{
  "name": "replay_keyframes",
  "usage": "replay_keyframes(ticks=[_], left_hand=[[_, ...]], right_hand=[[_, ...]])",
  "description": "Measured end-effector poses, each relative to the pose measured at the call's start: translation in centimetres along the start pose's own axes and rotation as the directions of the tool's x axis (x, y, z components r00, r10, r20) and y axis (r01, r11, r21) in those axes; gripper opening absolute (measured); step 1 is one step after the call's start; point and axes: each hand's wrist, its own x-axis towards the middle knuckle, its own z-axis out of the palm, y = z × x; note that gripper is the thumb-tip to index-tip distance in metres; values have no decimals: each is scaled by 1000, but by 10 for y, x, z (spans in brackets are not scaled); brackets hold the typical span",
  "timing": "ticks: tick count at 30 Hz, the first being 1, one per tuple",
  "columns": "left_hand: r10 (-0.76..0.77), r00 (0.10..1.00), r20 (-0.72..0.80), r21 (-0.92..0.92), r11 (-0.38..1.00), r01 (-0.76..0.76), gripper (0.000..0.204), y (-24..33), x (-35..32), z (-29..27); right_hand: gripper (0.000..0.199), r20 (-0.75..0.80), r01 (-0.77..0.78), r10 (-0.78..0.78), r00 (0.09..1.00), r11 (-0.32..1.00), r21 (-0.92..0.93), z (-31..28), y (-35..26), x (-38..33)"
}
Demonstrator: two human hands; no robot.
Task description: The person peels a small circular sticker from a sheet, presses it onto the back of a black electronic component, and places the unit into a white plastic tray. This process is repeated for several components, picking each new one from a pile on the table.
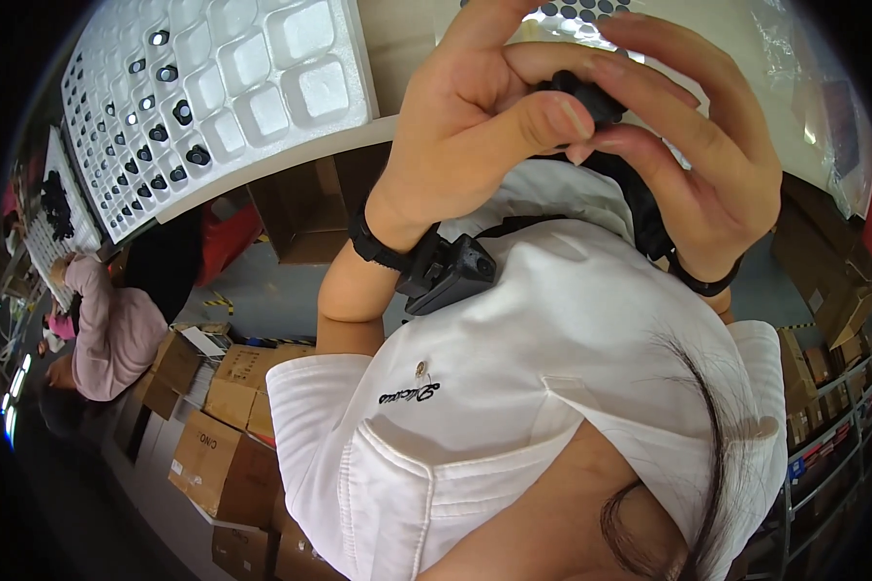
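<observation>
Both my hands are raised close to the camera, above my white shirt. My left hand pinches a small black part between thumb and fingers. My right hand closes on the same part from the right, its fingertips meeting the left thumb. Most of the part is hidden by the fingers. A black strap with a small black device sits on my left wrist, and a black band circles the right wrist.
A white foam tray with square cells, several holding small black parts, lies on the table at upper left. A second tray lies farther left. A person in pink works there. Cardboard boxes stand below; metal shelves stand at the right.
</observation>
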Motion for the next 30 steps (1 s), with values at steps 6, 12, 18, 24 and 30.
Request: replay_keyframes(ticks=[6, 12, 18, 24, 30], left_hand=[[424, 627, 653, 139, 747, -651, 78, -20, 32, -44], [435, 718, 544, -73, 876, -476, 74, -29, 29, -38], [89, 994, -61, -132, 987, -97, 33, -27, 8, -19], [-152, 988, 31, -295, 943, 154, 27, -28, 11, -36], [-188, 980, 62, -145, 970, 196, 26, -22, 14, -35]], right_hand=[[29, 73, 131, -121, 990, 980, -151, -4, 2, 8], [35, 185, -18, 19, 983, 1000, -6, -1, 4, 9], [26, 75, -100, 96, 993, 993, 56, 11, 13, 0], [23, 43, -188, 186, 982, 980, 69, 8, 26, -6], [22, 4, -271, 285, 958, 907, 321, 6, 34, -10]])
